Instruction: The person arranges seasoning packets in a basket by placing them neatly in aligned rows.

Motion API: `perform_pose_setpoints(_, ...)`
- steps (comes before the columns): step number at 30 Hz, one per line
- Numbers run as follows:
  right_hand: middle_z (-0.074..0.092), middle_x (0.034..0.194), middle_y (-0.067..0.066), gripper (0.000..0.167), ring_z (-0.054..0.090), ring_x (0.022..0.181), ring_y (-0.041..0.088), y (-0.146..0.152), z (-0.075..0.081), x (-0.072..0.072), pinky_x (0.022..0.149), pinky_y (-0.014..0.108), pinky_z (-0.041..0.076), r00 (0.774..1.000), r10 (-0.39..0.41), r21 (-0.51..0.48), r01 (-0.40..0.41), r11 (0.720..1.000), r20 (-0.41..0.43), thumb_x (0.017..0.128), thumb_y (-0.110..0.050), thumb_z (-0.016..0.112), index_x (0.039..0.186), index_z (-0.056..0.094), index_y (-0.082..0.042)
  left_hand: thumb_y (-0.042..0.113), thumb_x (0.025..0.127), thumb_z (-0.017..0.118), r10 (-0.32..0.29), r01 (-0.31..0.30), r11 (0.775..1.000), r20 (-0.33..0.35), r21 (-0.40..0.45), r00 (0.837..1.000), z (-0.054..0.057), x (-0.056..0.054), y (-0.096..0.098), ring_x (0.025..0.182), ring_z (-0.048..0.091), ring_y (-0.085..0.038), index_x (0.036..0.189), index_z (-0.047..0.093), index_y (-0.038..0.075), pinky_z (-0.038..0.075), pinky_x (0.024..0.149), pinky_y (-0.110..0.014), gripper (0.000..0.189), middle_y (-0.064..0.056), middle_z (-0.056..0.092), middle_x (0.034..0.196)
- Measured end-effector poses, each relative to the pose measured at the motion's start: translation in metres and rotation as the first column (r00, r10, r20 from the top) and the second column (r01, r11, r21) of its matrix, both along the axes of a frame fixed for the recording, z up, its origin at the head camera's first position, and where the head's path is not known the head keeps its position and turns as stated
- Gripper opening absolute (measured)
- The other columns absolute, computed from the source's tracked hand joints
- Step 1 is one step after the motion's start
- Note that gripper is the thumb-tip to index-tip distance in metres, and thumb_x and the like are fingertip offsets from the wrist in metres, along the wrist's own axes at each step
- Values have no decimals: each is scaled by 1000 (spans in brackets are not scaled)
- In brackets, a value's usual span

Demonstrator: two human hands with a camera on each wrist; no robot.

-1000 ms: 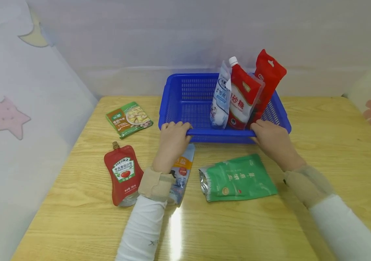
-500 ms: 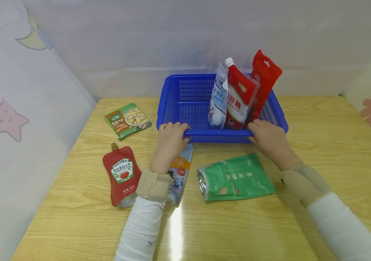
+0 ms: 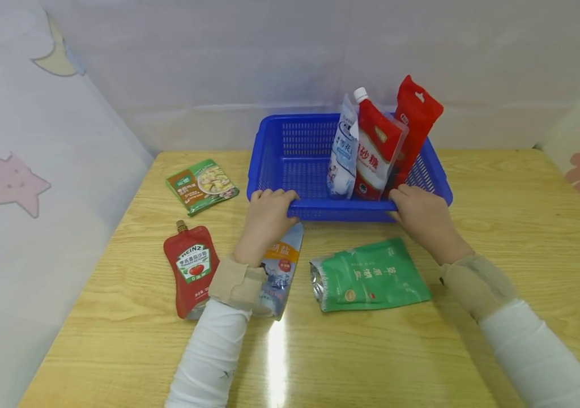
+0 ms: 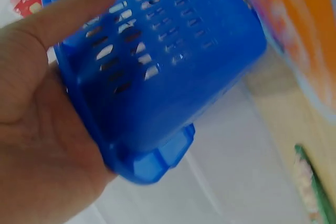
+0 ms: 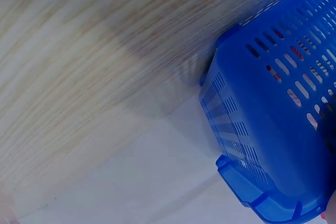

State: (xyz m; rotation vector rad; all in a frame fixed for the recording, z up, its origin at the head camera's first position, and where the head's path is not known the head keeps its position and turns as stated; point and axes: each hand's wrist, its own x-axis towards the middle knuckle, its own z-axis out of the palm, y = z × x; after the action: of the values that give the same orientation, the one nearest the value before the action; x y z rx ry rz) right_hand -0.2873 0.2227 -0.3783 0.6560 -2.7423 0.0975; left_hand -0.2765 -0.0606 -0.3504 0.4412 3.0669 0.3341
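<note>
A blue plastic basket [image 3: 300,170] stands at the back of the table against the wall. My left hand [image 3: 268,224] grips its front rim left of the middle; in the left wrist view the thumb [image 4: 79,11] lies along the slotted front wall. Farther right, my right hand [image 3: 422,218] grips the same rim, with only a sliver showing in the right wrist view. Inside the basket, toward the right, stand a pale blue-white bag [image 3: 343,153], a red and white pouch with a white cap [image 3: 376,153] and a red packet [image 3: 414,122].
A green and brown food packet [image 3: 202,186] and a red ketchup pouch [image 3: 193,266] lie on the table [image 3: 361,357] at left. Under my left forearm lies a blue and orange bag [image 3: 282,269], partly covered. A green bag [image 3: 371,277] lies in front of the basket.
Both hands keep their hold on the basket rim, and the basket stays in place on the table. Only a slight shift of the whole head view shows, and the left forearm has swung slightly left.
</note>
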Motion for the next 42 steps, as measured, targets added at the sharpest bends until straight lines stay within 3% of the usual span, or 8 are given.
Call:
perform_pose_setpoints(4,62,82,17,21,61,76,32,0,1,0,68,46,55,1000,-12,3,12,1000,8,81,-13,74,87,58,0,24,88,69,-46,45,999,35,15,998,4,0,-4,124,51,-31,132,54,14,29,111,-47,48,-8,59,133)
perform_pose_setpoints(8,62,84,17,22,61,77,32,-1,0,1,70,47,55,999,-14,9,14,1000,28,82,-14,74,89,58,1,20,90,66,-47,39,987,43,156,998,7,6,-10,133,43,-32,136,48,11,28,116,-45,51,-11,52,139)
perform_pose_setpoints(18,61,81,17,21,61,75,33,0,0,0,66,47,54,1000,-23,9,23,1000,16,81,-12,74,86,58,1,15,92,61,75,-38,959,-124,281,989,6,46,-29,109,57,-28,119,58,3,49,93,-41,30,-13,59,121)
perform_pose_setpoints(22,61,83,18,21,61,77,33,-1,1,-1,67,48,54,999,-23,10,22,1000,32,82,-13,73,87,58,1,22,92,61,191,-168,949,-64,268,979,-1,60,-33,100,57,-26,116,56,2,54,77,-40,31,-13,58,112)
perform_pose_setpoints(27,61,83,17,21,60,77,33,-2,0,-1,67,47,53,1000,-16,-3,16,1000,20,82,-12,73,86,57,1,40,92,59,290,-295,952,69,82,954,-16,72,-35,84,57,-28,108,56,-6,53,60,-40,48,-18,58,98)
perform_pose_setpoints(31,61,82,17,20,60,75,33,-2,-2,-1,66,46,53,1000,-5,-18,5,1000,-7,81,-11,74,85,57,1,49,91,58,315,-321,947,171,7,933,-32,75,-34,86,59,-32,111,52,-11,54,67,-43,63,-21,57,94)
perform_pose_setpoints(36,61,80,17,21,60,74,33,-2,-3,-2,65,46,53,999,1,-33,-2,999,-44,81,-10,74,84,58,1,52,89,60,362,-377,925,212,38,908,-44,74,-31,103,61,-39,136,35,-15,54,82,-49,85,-30,57,114)
perform_pose_setpoints(42,61,81,17,21,61,75,34,-1,-2,-1,66,47,53,1000,-10,-21,10,1000,-23,81,-11,74,85,58,1,55,84,64,411,-429,902,212,50,887,-45,73,-32,94,65,-38,138,30,-17,56,72,-46,97,-32,59,113)
